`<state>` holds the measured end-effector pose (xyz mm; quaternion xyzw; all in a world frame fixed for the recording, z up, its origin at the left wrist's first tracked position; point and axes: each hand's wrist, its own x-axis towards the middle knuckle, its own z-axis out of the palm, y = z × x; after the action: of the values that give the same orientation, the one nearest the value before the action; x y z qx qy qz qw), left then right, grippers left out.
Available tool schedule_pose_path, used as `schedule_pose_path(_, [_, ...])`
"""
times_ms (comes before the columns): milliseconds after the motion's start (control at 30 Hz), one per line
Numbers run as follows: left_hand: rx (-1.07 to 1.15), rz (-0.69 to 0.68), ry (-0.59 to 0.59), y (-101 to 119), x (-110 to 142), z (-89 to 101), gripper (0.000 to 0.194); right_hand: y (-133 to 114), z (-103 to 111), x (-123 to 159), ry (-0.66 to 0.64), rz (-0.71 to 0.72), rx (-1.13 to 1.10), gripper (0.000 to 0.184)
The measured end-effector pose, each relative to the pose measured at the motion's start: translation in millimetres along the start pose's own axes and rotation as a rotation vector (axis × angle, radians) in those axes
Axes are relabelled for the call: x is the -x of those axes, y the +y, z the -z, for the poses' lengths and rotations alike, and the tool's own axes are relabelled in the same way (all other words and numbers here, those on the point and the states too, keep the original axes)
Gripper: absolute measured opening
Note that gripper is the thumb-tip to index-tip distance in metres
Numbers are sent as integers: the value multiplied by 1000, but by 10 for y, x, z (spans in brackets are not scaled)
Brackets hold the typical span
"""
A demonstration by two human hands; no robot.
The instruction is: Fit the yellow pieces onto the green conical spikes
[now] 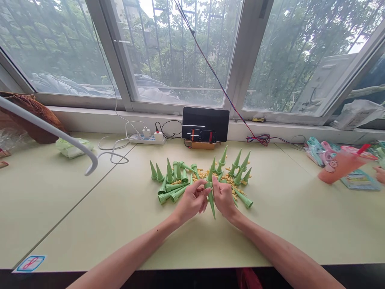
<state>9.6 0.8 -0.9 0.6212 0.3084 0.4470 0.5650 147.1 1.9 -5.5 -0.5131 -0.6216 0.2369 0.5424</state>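
Tabletop [294, 208], pale yellow-green, with a marked label [31, 263] at its near left corner. Hands, two, bare: left hand [192, 199], thumb and fingers pinching the collar of a green spike [211, 202]; right hand [224, 196], fingers curled, thumb pressed to the collar's other side. The spike sits between the two, point down and toward the near edge; what its collar contains, I cannot tell. Risk, in my judgement: uneven thumb pressure could twist the collar loose and drop the spike. Just beyond, loose green spikes [179, 194], lying askew, and small yellow pieces [240, 192], scattered; these might roll off if swept by a wrist. Upright spikes [236, 158], several, liable to topple if a knuckle brushes them. Well right, one red drink cup [343, 164], near another person's hand [379, 174]; a knock could spill it. Farther: phone [207, 136] before a dark tablet [205, 116]; power strip [148, 139], left; window [186, 52], last.
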Motion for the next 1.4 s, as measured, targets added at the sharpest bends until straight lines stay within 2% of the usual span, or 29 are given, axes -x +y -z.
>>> schedule_pose_path(333, [-41, -6, 6, 22, -1, -5, 29, -42, 7, -6, -16, -42, -64, 63])
schedule_pose_path(700, [124, 221, 5, 159, -38, 8, 53, -61, 24, -2, -91, -116, -195, 69])
schedule_pose_path(867, [221, 304, -21, 138, -56, 31, 62, -40, 17, 6, -83, -80, -203, 70])
schedule_pose_path(1067, [284, 324, -101, 106, -56, 68, 59, -37, 13, 20, -58, -14, -180, 70])
schedule_pose_path(1233, [275, 318, -74, 84, -51, 62, 62, -59, 23, 19, -52, 87, -94, 66])
schedule_pose_path(1400, [212, 272, -19, 82, -53, 43, 59, -51, 17, 23, -95, 66, -80, 58])
